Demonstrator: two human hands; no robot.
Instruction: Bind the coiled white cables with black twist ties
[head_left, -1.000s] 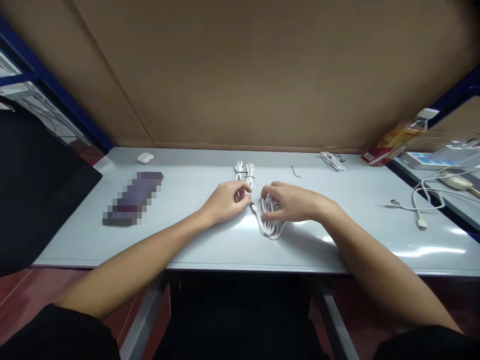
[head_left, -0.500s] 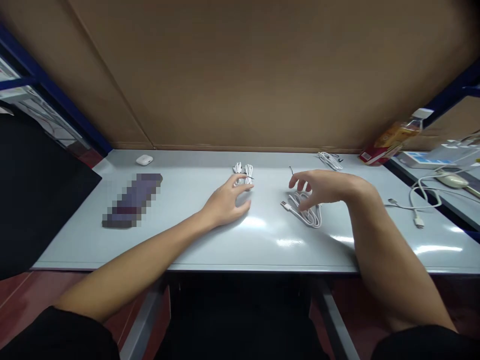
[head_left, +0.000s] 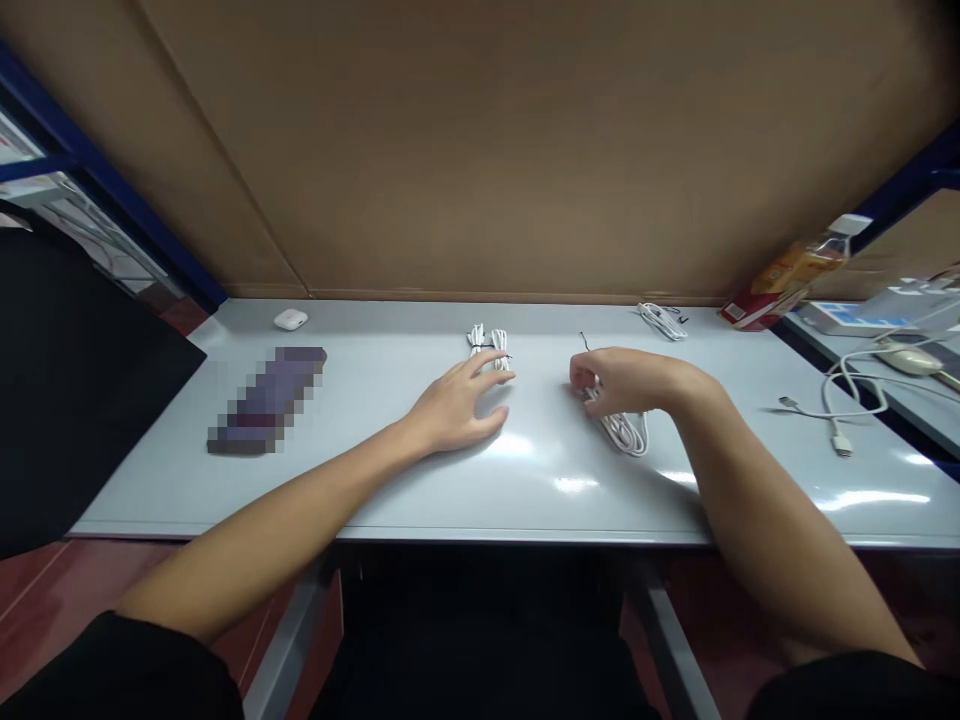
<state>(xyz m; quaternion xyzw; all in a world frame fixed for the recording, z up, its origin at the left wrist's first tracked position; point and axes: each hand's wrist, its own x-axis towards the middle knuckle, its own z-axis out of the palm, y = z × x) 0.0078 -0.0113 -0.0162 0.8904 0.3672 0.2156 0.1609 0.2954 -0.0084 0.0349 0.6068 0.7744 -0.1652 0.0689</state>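
My left hand [head_left: 457, 405] lies flat on the grey table [head_left: 375, 470] with fingers spread and nothing in it. Its fingertips almost touch a small tied white cable bundle [head_left: 489, 343]. My right hand [head_left: 626, 380] rests to the right, fingers curled down on the near end of a loosely coiled white cable [head_left: 626, 432]. The coil trails out from under the palm toward me. A thin black twist tie [head_left: 584, 342] lies just beyond the right hand's knuckles.
A white earbud case [head_left: 290, 319] and a blurred dark slab [head_left: 266, 398] lie at the left. Another cable bundle [head_left: 661, 320] and a tipped bottle [head_left: 795, 272] sit at the back right. A loose white cable [head_left: 840, 405] sprawls at the right edge. A brown board walls the back.
My right hand carried the coiled cable to the right, opened above it, then curled its fingers down onto its end. My left hand let go and flattened on the table.
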